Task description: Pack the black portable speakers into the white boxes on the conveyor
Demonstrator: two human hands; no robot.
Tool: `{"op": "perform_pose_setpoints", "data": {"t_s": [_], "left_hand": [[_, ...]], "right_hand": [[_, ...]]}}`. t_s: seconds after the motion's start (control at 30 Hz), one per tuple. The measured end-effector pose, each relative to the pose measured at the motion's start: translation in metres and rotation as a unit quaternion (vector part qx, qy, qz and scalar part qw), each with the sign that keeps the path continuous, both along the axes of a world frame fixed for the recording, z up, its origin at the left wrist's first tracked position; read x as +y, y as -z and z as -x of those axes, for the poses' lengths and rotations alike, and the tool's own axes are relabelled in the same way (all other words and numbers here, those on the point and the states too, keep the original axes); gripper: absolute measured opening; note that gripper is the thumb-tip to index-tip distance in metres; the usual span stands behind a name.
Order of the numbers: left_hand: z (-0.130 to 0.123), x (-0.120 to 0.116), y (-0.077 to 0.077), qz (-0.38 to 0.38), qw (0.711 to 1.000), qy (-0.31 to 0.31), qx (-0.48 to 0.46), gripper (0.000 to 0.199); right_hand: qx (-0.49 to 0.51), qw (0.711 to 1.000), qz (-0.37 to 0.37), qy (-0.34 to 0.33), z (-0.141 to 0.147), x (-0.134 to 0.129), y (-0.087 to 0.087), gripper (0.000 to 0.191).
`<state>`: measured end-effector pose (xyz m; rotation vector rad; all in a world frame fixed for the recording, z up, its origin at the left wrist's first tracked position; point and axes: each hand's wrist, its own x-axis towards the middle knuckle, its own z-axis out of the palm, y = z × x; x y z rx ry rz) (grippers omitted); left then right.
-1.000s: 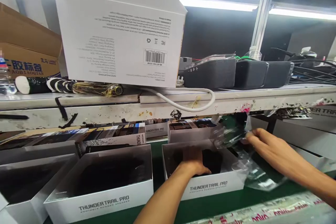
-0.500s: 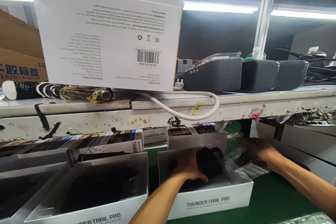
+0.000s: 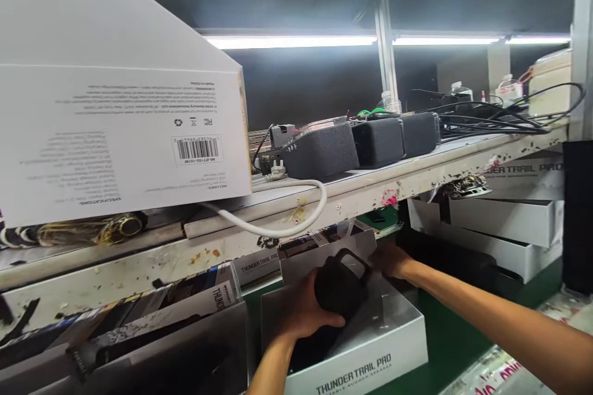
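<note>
My left hand (image 3: 308, 308) is wrapped round a black speaker (image 3: 340, 287) with a loop handle, tilted above a white THUNDER TRAIL PRO box (image 3: 398, 342) that has a dark, shiny top. Beyond the speaker, my right hand (image 3: 391, 259) is bent by the corner of another white box (image 3: 324, 253). Its fingers are partly hidden and dark, so what they hold, if anything, cannot be made out.
On the shelf above stand a large white carton (image 3: 115, 136), a white cable (image 3: 278, 231) looping over the edge, and dark grey speakers (image 3: 324, 148). More boxes (image 3: 504, 222) are stacked at right; others (image 3: 185, 352) lie at left.
The view has swung to the right. The speaker in my left hand shows more clearly, its handle raised. The clear plastic seen near my right hand no longer shows there.
</note>
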<state>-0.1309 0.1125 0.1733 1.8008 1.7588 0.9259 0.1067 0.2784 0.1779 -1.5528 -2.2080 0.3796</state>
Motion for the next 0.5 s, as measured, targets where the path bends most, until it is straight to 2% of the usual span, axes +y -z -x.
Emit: {"op": "perform_pose_setpoints", "data": {"t_s": [0.1, 0.17, 0.23, 0.3, 0.4, 0.5], "left_hand": [[-0.007, 0.004, 0.001, 0.0, 0.999, 0.02, 0.044, 0.114], [-0.009, 0.007, 0.002, 0.001, 0.997, 0.037, 0.07, 0.117], [-0.01, 0.009, 0.005, 0.007, 0.994, 0.039, 0.103, 0.119], [-0.011, 0.01, 0.008, 0.022, 0.99, 0.03, 0.136, 0.119], [-0.017, 0.007, 0.013, 0.063, 0.983, 0.007, 0.172, 0.119], [-0.027, -0.01, 0.014, 0.06, 0.982, -0.038, 0.176, 0.109]], "right_hand": [[-0.024, 0.999, 0.028, -0.006, 0.006, -0.005, -0.002, 0.035], [-0.034, 0.999, 0.015, -0.02, 0.007, -0.016, -0.003, 0.039], [-0.037, 0.997, -0.015, -0.069, 0.007, -0.032, 0.0, 0.049], [-0.037, 0.989, -0.032, -0.139, 0.007, -0.051, 0.007, 0.055], [-0.036, 0.972, -0.006, -0.233, 0.004, -0.072, 0.023, 0.057], [-0.036, 0.97, -0.027, -0.24, 0.002, -0.075, 0.032, 0.06]]}}
